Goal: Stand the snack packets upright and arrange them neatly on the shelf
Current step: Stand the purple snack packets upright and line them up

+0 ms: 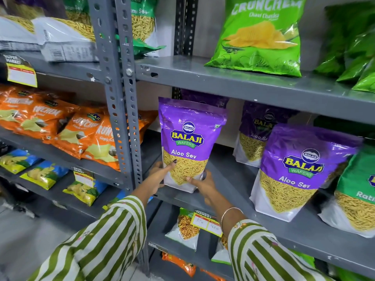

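A purple Aloo Sev packet (pixel 188 136) stands upright at the left end of the grey middle shelf (pixel 229 191). My left hand (pixel 160 173) grips its lower left edge, thumb on the front. My right hand (pixel 203 184) holds its lower right corner. A second purple Aloo Sev packet (pixel 300 171) stands upright further right near the shelf's front edge. Another purple packet (pixel 257 134) stands behind it, and one more (pixel 203 95) is half hidden behind the held packet.
A grey slotted upright post (pixel 125 110) rises just left of the held packet. A green Ratlami packet (pixel 359 191) stands at far right. Green chip bags (pixel 261 35) fill the shelf above. Orange bags (pixel 67 130) lie on the left rack. Price tags (pixel 207 222) hang below.
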